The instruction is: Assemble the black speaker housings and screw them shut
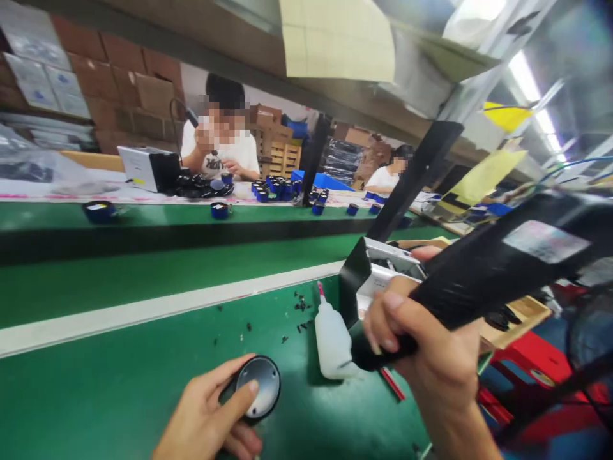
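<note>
My left hand (205,409) grips a round black part with a grey face (261,383), the thumb pressed on that face, where a few small holes show. In my right hand (435,345) is a thick black electric screwdriver (483,255), tilted, its narrow end pointing down to the left. Just left of that end, a white squeeze bottle with a red tip (331,338) stands or leans on the green bench (119,396). Small black screws (301,303) lie scattered beside the bottle. Behind my right hand is a black and silver screw feeder box (354,281).
A white rail (182,313) separates my bench from a green conveyor (143,262). Blue round parts (220,209) sit along its far side. Across it a person (220,140) works with both hands raised. A dark slanted post (414,172) and a shelf (249,61) hang close above.
</note>
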### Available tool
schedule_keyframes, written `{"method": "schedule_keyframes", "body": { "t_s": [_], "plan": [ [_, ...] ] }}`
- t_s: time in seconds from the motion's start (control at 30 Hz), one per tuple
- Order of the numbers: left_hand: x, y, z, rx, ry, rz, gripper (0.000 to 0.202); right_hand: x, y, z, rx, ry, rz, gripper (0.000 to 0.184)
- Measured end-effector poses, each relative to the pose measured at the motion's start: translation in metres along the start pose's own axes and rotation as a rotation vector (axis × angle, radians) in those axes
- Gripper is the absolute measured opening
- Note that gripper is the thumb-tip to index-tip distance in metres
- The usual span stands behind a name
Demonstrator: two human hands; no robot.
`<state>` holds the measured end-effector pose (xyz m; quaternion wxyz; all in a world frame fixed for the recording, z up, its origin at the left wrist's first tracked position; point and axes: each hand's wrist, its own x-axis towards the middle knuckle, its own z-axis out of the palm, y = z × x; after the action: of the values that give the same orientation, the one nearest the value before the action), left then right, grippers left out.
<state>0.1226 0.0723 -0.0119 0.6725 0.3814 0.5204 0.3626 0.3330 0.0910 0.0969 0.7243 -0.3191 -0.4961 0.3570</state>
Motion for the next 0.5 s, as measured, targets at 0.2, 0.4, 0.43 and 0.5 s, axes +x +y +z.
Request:
{"method": "schedule_keyframes", "body": {
  "t_s": [0.2,0.4,0.43,0.5],
  "plan": [
    [-0.001,0.000,0.001,-0.061,-0.041,0.005,0.082,-0.016,0.034,0.060,0.142,-0.214,0.097,0.043],
    [0.000,-0.002,-0.002,-0.052,-0.088,-0.020,0.096,-0.022,0.047,0.058,0.099,-0.254,0.128,0.040],
    [0.000,-0.001,-0.003,-0.046,-0.089,-0.023,0.095,-0.022,0.048,0.058,0.092,-0.258,0.121,0.040],
    [-0.001,0.000,-0.003,-0.036,-0.086,-0.028,0.096,-0.023,0.049,0.059,0.061,-0.262,0.102,0.038]
  ]
}}
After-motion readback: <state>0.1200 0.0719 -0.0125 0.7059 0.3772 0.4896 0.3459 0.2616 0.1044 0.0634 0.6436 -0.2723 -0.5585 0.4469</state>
